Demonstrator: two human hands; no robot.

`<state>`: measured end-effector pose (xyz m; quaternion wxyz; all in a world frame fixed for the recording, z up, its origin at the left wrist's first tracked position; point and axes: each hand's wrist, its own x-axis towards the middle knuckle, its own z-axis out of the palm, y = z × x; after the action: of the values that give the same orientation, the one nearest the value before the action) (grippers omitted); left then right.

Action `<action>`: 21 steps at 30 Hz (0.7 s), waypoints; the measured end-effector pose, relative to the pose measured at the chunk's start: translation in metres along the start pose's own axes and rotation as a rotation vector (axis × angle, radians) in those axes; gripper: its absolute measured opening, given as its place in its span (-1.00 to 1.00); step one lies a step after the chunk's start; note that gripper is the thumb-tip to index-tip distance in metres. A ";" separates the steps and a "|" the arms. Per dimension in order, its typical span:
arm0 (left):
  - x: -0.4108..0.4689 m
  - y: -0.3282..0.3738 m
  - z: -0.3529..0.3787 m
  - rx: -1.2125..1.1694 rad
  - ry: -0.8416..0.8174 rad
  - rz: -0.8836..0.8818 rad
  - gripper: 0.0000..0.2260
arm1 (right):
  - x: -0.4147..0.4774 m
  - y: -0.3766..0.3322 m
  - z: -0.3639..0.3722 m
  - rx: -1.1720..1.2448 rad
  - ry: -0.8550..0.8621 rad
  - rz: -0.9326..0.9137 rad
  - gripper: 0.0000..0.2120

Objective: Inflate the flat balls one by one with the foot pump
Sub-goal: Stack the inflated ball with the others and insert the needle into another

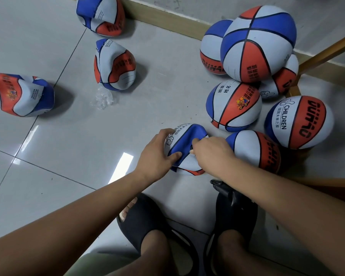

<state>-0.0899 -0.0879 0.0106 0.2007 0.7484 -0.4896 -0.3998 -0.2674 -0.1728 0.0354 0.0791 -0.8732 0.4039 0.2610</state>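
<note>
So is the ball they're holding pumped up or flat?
Flat. The ball is creased and folded in on itself between the left hand and right hand, unlike the round balls beside it.

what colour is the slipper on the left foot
The left slipper is black, head view.

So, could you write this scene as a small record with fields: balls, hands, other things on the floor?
held ball: flat basketball, blue, white and orange, on the tiled floor
left hand: grips its left side
right hand: pinches at its dented middle
other flat balls: three, lying apart at left
inflated balls: six, piled at right
pump: probably the black part at the toe of the right slipper, mostly hidden
litter: crumpled clear plastic
</note>
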 end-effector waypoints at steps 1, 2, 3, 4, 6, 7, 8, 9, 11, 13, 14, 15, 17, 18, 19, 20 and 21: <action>0.000 0.000 0.000 -0.001 0.000 0.000 -0.41 | 0.001 -0.001 -0.001 0.006 0.010 0.010 -0.83; 0.000 -0.001 0.000 -0.001 0.000 0.001 -0.42 | 0.000 -0.003 -0.001 0.038 0.019 0.039 -0.81; 0.001 -0.001 0.000 -0.003 -0.001 0.004 -0.42 | -0.002 -0.006 0.001 0.089 0.018 0.082 -0.77; 0.001 -0.001 0.000 -0.006 -0.002 0.009 -0.42 | -0.003 -0.009 0.003 0.155 0.006 0.132 -0.71; 0.001 -0.001 0.000 -0.011 0.001 0.018 -0.42 | -0.002 -0.012 0.009 0.302 -0.036 0.224 -0.67; 0.000 -0.001 0.001 -0.011 0.003 0.024 -0.42 | -0.001 -0.011 0.012 0.377 -0.053 0.261 -0.66; 0.000 0.000 0.001 -0.009 0.002 0.033 -0.43 | 0.000 -0.010 0.013 0.435 -0.067 0.288 -0.65; -0.001 0.000 0.001 -0.004 0.002 0.042 -0.43 | 0.000 -0.009 0.013 0.459 -0.082 0.300 -0.64; 0.001 0.000 0.002 0.003 0.001 0.050 -0.43 | -0.002 -0.006 0.012 0.381 -0.096 0.263 -0.59; 0.002 0.002 0.001 -0.007 0.003 0.043 -0.43 | -0.006 -0.002 0.009 0.269 -0.061 0.204 -0.57; 0.004 0.002 0.001 -0.014 0.008 0.041 -0.44 | -0.008 0.001 0.006 0.236 -0.024 0.187 -0.57; 0.004 0.003 0.001 -0.018 0.012 0.040 -0.44 | -0.009 0.004 0.003 0.207 0.016 0.177 -0.57; 0.005 0.002 0.001 -0.026 0.025 0.037 -0.44 | -0.009 0.009 0.000 0.157 0.070 0.141 -0.60; 0.005 0.001 0.002 -0.028 0.027 0.034 -0.42 | -0.009 0.010 -0.001 0.145 0.070 0.124 -0.63; 0.004 0.000 0.002 -0.028 0.024 0.032 -0.40 | -0.009 0.010 -0.001 0.144 0.065 0.111 -0.65; 0.003 -0.001 0.002 -0.026 0.017 0.032 -0.38 | -0.007 0.011 -0.001 0.148 0.036 0.109 -0.67; 0.003 -0.001 0.002 -0.022 0.010 0.033 -0.37 | -0.005 0.010 0.000 0.157 0.009 0.105 -0.71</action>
<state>-0.0901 -0.0900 0.0074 0.2180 0.7400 -0.4963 -0.3982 -0.2777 -0.1765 0.0383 0.1319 -0.8430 0.4689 0.2285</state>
